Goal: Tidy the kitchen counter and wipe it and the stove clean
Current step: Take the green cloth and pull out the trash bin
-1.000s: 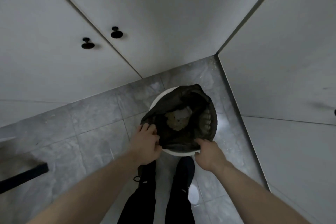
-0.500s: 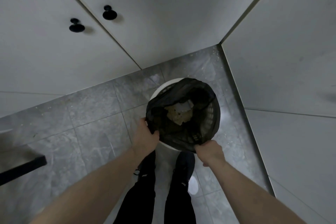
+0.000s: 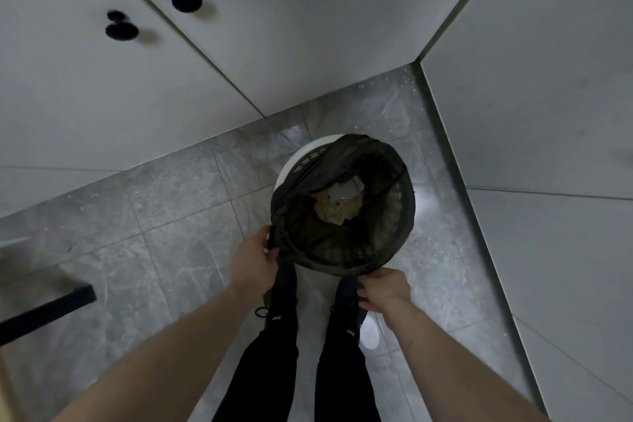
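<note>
Nearest you, your two legs in dark trousers [image 3: 270, 353] run down to dark shoes on the grey tiled floor [image 3: 164, 250], and both forearms reach forward over them. Your left hand [image 3: 255, 259] has its fingers curled around the near-left edge of the black bin liner [image 3: 387, 243], pinching the film. Your right hand [image 3: 383, 288] grips the near-right edge, with its fingers tucked under the bag's hem.

The white bin [image 3: 298, 161] stands on the floor directly ahead of your toes, in the corner where the cabinet doors [image 3: 102, 96] meet the right-hand panel. The liner already sits over the near and right rim; only the far-left rim is bare. So the uncovered arc lies forward and left of your left hand, which is the nearer one, and I judge the stretch must go that way.

Crumpled waste [image 3: 337, 202] lies at the bottom, but what it is I cannot make out. Your fingertips are hidden by the film.
</note>
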Motion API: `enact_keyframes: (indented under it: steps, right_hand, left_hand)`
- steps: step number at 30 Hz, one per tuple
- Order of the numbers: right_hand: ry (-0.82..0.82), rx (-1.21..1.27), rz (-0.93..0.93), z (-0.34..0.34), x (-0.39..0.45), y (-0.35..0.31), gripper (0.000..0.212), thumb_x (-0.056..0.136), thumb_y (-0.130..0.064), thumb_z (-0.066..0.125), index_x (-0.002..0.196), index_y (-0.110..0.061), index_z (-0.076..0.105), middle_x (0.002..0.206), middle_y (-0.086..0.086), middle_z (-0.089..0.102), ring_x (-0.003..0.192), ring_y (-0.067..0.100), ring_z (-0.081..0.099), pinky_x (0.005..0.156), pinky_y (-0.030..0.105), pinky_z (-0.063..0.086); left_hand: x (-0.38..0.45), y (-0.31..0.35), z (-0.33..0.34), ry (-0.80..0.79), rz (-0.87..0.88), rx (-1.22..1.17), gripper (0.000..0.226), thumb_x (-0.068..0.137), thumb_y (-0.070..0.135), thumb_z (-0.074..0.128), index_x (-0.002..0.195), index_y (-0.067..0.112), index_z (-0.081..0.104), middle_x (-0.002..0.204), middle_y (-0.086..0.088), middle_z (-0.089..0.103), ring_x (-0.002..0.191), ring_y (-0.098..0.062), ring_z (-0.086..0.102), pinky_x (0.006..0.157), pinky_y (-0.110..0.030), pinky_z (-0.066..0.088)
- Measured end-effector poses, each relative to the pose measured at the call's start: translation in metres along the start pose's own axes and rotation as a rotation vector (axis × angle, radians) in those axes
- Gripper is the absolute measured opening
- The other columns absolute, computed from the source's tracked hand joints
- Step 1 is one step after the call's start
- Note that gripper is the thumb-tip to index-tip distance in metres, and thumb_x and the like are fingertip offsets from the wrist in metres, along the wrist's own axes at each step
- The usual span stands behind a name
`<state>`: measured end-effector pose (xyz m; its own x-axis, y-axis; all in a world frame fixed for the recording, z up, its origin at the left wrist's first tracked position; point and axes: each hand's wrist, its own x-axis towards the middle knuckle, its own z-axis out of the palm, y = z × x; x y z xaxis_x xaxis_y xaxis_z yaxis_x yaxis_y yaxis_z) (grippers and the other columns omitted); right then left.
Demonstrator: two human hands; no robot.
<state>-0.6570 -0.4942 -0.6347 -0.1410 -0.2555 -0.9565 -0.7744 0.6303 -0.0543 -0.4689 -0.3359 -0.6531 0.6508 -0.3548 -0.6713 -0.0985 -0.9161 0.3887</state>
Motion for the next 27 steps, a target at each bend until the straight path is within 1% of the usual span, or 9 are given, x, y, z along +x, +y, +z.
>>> enact_keyframes:
  steps: [3,7,10,12,14,17,19,22,27]
  right_hand:
    - [0.013,0.071,0.008,0.000,0.011,-0.006,0.007,0.094,-0.003,0.063,0.093,-0.009,0.065,0.095,0.014,0.070,0.076,0.025,0.071,0.046,0.028,0.056]
    - [0.066,0.159,-0.008,-0.015,0.026,-0.018,0.021,0.098,-0.006,0.054,0.115,-0.016,0.060,0.108,0.012,0.069,0.081,0.027,0.071,0.068,0.042,0.063]
    - [0.188,0.117,-0.164,-0.032,0.031,-0.028,0.048,0.090,-0.022,0.057,0.138,-0.022,0.053,0.120,0.004,0.067,0.095,0.026,0.068,0.083,0.048,0.061]
    - [0.154,0.081,-0.262,-0.039,0.029,-0.042,0.055,0.083,-0.036,0.059,0.137,-0.027,0.053,0.115,-0.005,0.067,0.102,0.024,0.066,0.092,0.049,0.057]
    - [0.122,0.047,-0.275,-0.041,0.035,-0.054,0.051,0.077,-0.046,0.064,0.125,-0.028,0.057,0.109,-0.005,0.068,0.099,0.025,0.067,0.090,0.049,0.058]
    - [0.151,-0.015,-0.279,-0.040,0.042,-0.063,0.034,0.083,-0.043,0.065,0.112,-0.026,0.057,0.107,0.004,0.068,0.094,0.028,0.068,0.083,0.047,0.061]
    - [0.172,-0.037,-0.301,-0.041,0.038,-0.065,0.022,0.089,-0.033,0.060,0.109,-0.025,0.055,0.105,0.006,0.066,0.093,0.030,0.067,0.083,0.048,0.061]
    - [0.174,-0.056,-0.329,-0.051,0.024,-0.062,0.020,0.089,-0.030,0.059,0.108,-0.025,0.056,0.100,0.003,0.066,0.092,0.031,0.068,0.083,0.048,0.061]
    - [0.110,-0.080,-0.356,-0.077,-0.037,-0.065,0.011,0.087,-0.022,0.061,0.097,-0.023,0.063,0.096,0.006,0.071,0.082,0.028,0.072,0.068,0.046,0.064]
  left_hand:
    - [0.018,0.007,0.004,-0.030,-0.027,0.023,0.030,0.095,0.009,0.059,0.125,0.014,0.063,0.096,-0.002,0.066,0.090,-0.024,0.065,0.074,-0.029,0.047]
    - [0.048,0.018,-0.010,-0.123,-0.163,0.082,0.030,0.092,0.009,0.056,0.121,0.013,0.061,0.099,-0.002,0.066,0.096,-0.021,0.064,0.077,-0.029,0.049]
    - [0.059,0.032,-0.033,0.174,-0.221,-0.076,0.029,0.091,0.010,0.054,0.120,0.011,0.057,0.113,-0.008,0.065,0.107,-0.027,0.062,0.083,-0.033,0.047]
    - [0.062,0.052,-0.040,0.323,-0.022,-0.135,0.027,0.092,0.017,0.058,0.119,0.015,0.058,0.117,-0.004,0.062,0.105,-0.021,0.059,0.082,-0.031,0.044]
    - [0.064,0.074,-0.038,0.191,0.228,-0.051,0.034,0.092,0.032,0.065,0.123,0.019,0.058,0.123,0.002,0.055,0.106,-0.013,0.055,0.084,-0.029,0.045]
    - [0.074,0.083,-0.025,0.066,0.313,0.108,0.038,0.095,0.039,0.065,0.125,0.017,0.064,0.133,0.000,0.052,0.112,-0.018,0.055,0.092,-0.028,0.047]
    - [0.074,0.084,-0.028,0.121,0.266,0.045,0.027,0.098,0.033,0.062,0.117,0.016,0.070,0.120,0.003,0.060,0.105,-0.017,0.058,0.085,-0.023,0.044]
    - [0.065,0.084,-0.048,0.145,0.131,-0.125,0.014,0.100,0.030,0.059,0.098,0.021,0.070,0.091,0.008,0.066,0.077,-0.005,0.058,0.064,-0.017,0.040]
    - [0.034,0.091,-0.099,0.138,-0.108,-0.423,0.029,0.096,0.023,0.057,0.069,0.012,0.059,0.064,-0.002,0.055,0.066,-0.017,0.055,0.058,-0.025,0.039]
